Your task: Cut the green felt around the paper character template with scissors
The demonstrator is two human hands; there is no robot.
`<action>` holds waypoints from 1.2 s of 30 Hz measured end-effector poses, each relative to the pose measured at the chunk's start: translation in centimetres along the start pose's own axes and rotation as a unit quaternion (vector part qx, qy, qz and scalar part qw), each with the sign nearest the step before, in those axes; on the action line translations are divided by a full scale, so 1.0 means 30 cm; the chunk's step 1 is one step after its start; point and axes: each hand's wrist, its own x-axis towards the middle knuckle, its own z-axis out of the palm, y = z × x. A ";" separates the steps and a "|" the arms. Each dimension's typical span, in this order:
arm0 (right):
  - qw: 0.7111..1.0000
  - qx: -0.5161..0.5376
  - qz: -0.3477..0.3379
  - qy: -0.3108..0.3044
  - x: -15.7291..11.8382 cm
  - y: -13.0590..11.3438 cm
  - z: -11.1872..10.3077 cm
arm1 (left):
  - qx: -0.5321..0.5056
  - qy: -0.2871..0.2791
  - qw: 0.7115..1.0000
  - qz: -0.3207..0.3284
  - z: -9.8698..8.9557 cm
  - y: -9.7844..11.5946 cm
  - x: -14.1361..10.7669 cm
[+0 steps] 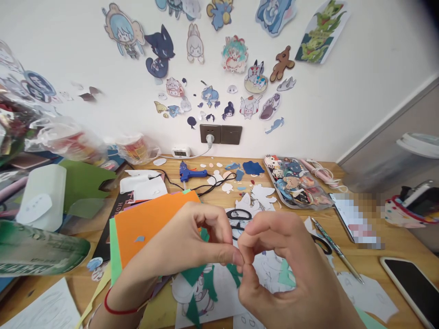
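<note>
My left hand (202, 237) and my right hand (277, 256) meet fingertip to fingertip above the middle of the table. Thumb and fingers are pinched together on each hand; whatever lies between them is too small or hidden to name. Beneath them is a paper with a drawn figure (200, 297), with dark green paper pieces (194, 274) lying on it. Just behind the hands are black-handled scissors (239, 214), partly covered by my fingers.
Orange sheets (154, 224) lie at the left, near a green bottle (41, 249). A blue glue gun (192, 172), a tray of cutouts (297, 183) and paper scraps are at the back. On the right are a pen (338, 251) and a phone (413, 288).
</note>
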 end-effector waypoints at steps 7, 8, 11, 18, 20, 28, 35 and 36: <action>0.999 -0.010 -0.031 0.039 -0.015 0.001 0.011 | -0.022 -0.005 1.000 0.010 0.009 0.003 0.000; 0.999 -0.005 -0.025 0.045 -0.020 0.000 0.014 | -0.024 -0.007 1.000 0.011 0.009 0.004 0.000; 0.998 0.021 0.002 0.063 -0.032 -0.002 0.023 | -0.040 -0.010 0.999 0.007 0.007 0.005 0.000; 0.995 0.049 0.017 0.086 -0.034 -0.004 0.036 | -0.093 -0.026 0.995 0.002 0.008 -0.003 0.000; 0.994 0.050 0.026 0.095 -0.029 -0.007 0.033 | -0.096 -0.028 0.995 0.001 0.007 -0.003 0.000; 0.994 0.028 0.025 0.107 -0.023 -0.016 0.015 | -0.118 -0.034 0.992 -0.009 -0.001 0.001 0.000; 0.994 0.063 0.006 0.091 -0.023 -0.013 0.025 | -0.121 -0.045 0.992 0.004 -0.003 -0.012 -0.001; 0.994 0.068 -0.004 0.084 -0.021 -0.012 0.025 | -0.122 -0.047 0.991 0.006 -0.004 -0.015 -0.001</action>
